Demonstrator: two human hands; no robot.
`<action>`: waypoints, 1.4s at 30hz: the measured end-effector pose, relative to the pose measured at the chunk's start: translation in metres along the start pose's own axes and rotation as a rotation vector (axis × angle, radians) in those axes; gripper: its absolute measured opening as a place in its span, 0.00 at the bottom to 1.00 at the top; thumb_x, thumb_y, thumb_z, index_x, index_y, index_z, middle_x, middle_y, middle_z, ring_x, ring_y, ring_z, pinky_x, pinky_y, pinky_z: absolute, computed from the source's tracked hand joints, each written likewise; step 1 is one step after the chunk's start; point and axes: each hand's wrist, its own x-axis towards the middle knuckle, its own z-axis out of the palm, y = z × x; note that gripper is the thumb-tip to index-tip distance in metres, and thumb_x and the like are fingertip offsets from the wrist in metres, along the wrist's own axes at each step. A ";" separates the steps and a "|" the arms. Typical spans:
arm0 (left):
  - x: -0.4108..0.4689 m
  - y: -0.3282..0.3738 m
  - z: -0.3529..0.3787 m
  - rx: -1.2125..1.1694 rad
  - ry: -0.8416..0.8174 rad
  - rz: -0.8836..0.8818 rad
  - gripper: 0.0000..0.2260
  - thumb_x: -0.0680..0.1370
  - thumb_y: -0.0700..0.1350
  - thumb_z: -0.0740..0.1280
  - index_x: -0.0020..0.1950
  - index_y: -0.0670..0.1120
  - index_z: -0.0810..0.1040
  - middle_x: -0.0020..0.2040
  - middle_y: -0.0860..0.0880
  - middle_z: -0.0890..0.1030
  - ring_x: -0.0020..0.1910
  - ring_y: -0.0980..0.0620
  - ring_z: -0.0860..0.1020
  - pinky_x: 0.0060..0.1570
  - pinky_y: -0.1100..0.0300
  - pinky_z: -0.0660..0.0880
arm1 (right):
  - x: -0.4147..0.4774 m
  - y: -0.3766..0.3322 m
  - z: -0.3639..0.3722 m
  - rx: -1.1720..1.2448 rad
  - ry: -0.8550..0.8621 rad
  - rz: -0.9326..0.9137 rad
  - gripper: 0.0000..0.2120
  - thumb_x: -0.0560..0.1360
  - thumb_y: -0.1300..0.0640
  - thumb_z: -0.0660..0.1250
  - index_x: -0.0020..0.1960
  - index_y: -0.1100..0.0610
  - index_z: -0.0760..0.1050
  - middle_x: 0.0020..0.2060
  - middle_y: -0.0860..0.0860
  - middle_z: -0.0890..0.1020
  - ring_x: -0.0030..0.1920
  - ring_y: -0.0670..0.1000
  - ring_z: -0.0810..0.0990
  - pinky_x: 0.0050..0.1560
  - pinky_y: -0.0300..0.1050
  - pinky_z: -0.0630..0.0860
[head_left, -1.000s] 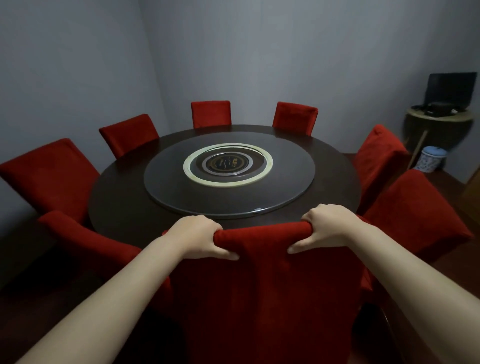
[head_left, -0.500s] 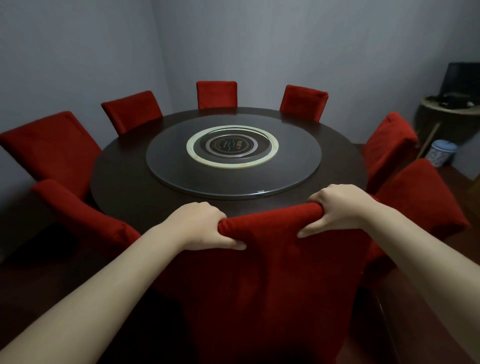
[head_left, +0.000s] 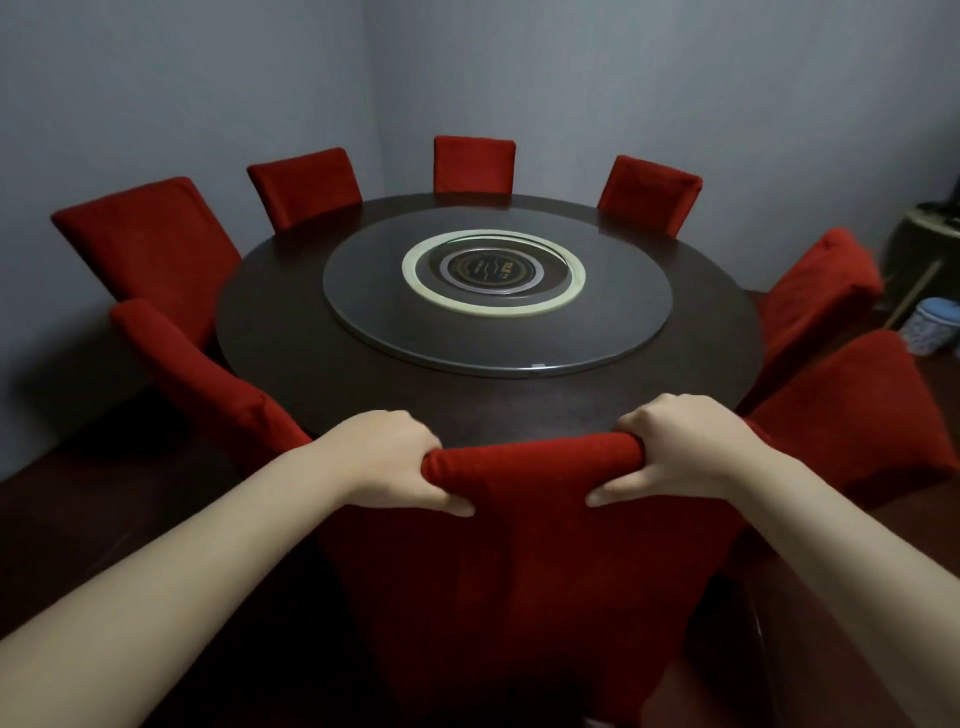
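Grey walls fill the upper half of the frame and meet in a corner above centre. Below them, a round dark surface (head_left: 291, 332) takes up the middle, carrying a glass turntable (head_left: 618, 332) with a pale ring (head_left: 493, 306) around a dark disc at its centre. Matching red chairs (head_left: 474, 163) stand around the rim on the left, far and right sides. At the right edge, a pale patterned bin (head_left: 932, 327) sits on the floor.

At bottom centre stands the red-covered chair (head_left: 524, 571), seen from behind, its backrest top just in front of the near rim of the surface. Both hands grip that top edge. The left hand (head_left: 389, 460) clasps the left corner, fingers curled over the top to the far side and thumb lying along the near face, pointing toward centre. The right hand (head_left: 675, 449) holds the right corner in the same way, thumb pressed on the near face. The fabric bunches into a roll between the two hands, and both bare forearms reach in from the lower corners.
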 end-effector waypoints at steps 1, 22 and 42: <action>-0.008 -0.003 0.001 -0.005 -0.017 -0.017 0.34 0.58 0.82 0.56 0.34 0.52 0.76 0.31 0.57 0.77 0.32 0.60 0.74 0.37 0.58 0.74 | 0.000 -0.007 0.001 -0.018 0.015 -0.032 0.43 0.49 0.12 0.47 0.35 0.50 0.71 0.30 0.45 0.78 0.35 0.48 0.79 0.35 0.43 0.71; -0.050 0.013 0.005 -0.057 -0.180 -0.076 0.33 0.59 0.80 0.59 0.37 0.51 0.78 0.31 0.56 0.79 0.31 0.59 0.76 0.32 0.62 0.71 | -0.014 -0.026 -0.002 -0.052 -0.011 -0.162 0.44 0.52 0.13 0.46 0.38 0.50 0.73 0.35 0.46 0.80 0.39 0.49 0.80 0.41 0.44 0.75; 0.052 0.100 0.016 0.039 -0.062 -0.014 0.30 0.65 0.77 0.59 0.32 0.49 0.72 0.30 0.53 0.71 0.27 0.52 0.67 0.33 0.57 0.64 | -0.011 0.093 0.025 0.041 -0.010 -0.024 0.38 0.51 0.17 0.57 0.41 0.49 0.77 0.36 0.42 0.75 0.41 0.46 0.79 0.35 0.36 0.63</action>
